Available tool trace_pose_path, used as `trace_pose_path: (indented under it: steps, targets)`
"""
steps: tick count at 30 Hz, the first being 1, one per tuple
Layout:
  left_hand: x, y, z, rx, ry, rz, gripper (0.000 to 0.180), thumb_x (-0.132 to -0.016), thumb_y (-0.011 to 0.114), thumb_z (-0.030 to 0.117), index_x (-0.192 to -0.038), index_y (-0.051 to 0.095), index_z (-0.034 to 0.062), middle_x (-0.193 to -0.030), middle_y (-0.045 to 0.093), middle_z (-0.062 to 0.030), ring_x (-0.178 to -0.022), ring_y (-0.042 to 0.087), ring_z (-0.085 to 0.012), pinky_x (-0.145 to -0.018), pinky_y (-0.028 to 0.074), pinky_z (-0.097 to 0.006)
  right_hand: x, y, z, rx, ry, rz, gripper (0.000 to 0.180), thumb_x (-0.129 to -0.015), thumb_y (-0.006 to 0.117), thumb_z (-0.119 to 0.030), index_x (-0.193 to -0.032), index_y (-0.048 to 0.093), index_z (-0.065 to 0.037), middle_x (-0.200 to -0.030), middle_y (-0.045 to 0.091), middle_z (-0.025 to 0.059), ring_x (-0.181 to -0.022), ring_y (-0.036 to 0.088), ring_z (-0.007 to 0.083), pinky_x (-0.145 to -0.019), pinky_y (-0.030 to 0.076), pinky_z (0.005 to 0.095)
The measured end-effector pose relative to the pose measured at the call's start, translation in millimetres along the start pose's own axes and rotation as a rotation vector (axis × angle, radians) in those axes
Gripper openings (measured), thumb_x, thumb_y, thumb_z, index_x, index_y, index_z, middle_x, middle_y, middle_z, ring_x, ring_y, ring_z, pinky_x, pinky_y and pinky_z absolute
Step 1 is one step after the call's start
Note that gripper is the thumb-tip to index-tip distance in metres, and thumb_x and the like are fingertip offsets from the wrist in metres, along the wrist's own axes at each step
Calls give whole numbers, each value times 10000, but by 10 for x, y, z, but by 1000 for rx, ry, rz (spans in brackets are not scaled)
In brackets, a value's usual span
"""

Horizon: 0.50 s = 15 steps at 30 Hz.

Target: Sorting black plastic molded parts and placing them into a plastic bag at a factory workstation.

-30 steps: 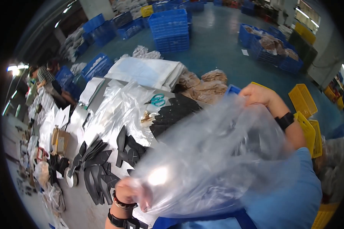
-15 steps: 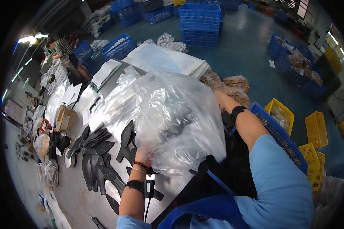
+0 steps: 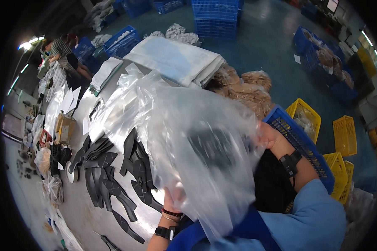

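A large clear plastic bag (image 3: 197, 125) is stretched between my hands over the table's near right edge. My right hand (image 3: 270, 136) is closed on the bag's right edge. At the lower left, my left hand (image 3: 175, 197) grips the bag, its fingers blurred and partly covered by the film. A dark shape shows through the plastic; whether it lies in or behind the bag I cannot tell. Several black curved pieces (image 3: 113, 184) lie on the table beside my left hand. More clear plastic bags (image 3: 121, 104) are heaped behind the held one.
A folded white sheet (image 3: 176, 58) lies at the table's far end. Brown bundles in plastic (image 3: 247, 92) and a blue crate (image 3: 297, 138) stand to the right, with yellow baskets (image 3: 344, 136) beyond. A cutter (image 3: 109, 242) lies at the near left. Another person (image 3: 65, 56) bends at the far left.
The bag has been drawn toward me and now hangs down over the near edge. My right hand has come back nearer; my left hand has moved slightly right and nearer.
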State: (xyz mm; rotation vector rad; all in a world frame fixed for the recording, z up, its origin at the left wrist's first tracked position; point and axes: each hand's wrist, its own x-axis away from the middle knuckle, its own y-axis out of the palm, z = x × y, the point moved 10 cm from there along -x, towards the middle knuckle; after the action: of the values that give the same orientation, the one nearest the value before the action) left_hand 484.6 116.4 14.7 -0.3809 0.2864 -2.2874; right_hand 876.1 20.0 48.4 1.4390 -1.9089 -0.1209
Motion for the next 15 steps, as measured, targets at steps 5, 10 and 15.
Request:
trace_pose_path:
  steps: [5, 10, 15]
  targets:
    - [-292, 20, -320, 309, -401, 251, 218, -892, 583, 108, -1066, 634, -13, -843, 670, -83, -660, 639, -197, -583, 524, -310, -496, -108, -136, 1440, -419, 58, 322, -843, 602, -303, -946, 686, -10, -843, 700, 164, -689, 674, 322, -581, 496, 393]
    - [-664, -19, 342, -546, 203, 392, 325, -778, 687, 246, -1010, 669, 20, -936, 694, -171, -835, 662, -348, -715, 522, -386, -1166, -211, 54, 1140, -59, 468, 345, -839, 597, -325, -975, 690, -21, -908, 681, 225, -887, 663, 384, -780, 497, 428]
    - [-798, -4, -265, -263, 9, 204, 370, -802, 674, 252, -1098, 655, 32, -1054, 677, -173, -972, 647, -319, -802, 516, -371, -1052, 286, 73, 1076, -205, 172, 311, -888, 549, -248, -1062, 673, -22, -994, 692, 202, -906, 665, 361, -790, 501, 419]
